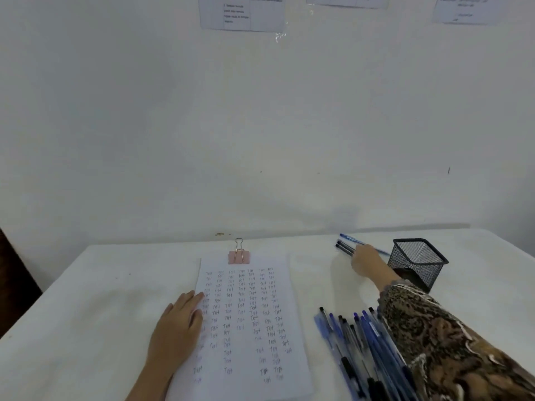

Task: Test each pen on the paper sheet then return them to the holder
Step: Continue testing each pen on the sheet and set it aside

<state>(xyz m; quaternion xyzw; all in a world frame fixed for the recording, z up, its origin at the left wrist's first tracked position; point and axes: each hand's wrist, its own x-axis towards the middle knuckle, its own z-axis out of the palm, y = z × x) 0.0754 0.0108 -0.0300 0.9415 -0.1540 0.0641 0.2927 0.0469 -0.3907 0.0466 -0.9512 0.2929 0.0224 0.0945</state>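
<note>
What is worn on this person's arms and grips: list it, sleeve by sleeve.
Right arm: a long sleeve in a swirling brown, black and cream print, ending in a frilled cuff. Left arm: no sleeve in view, no watch or bracelet. Left grip and right grip: no gloves; no rings show.

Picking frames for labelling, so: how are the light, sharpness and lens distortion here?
Head view: soft, even light, no glare, a faint shadow left of the right hand; same view, the pens it holds are smeared, writing on the paper sheet fuzzy, wall notices unreadable; the wide lens seems to bow the table edge.
</note>
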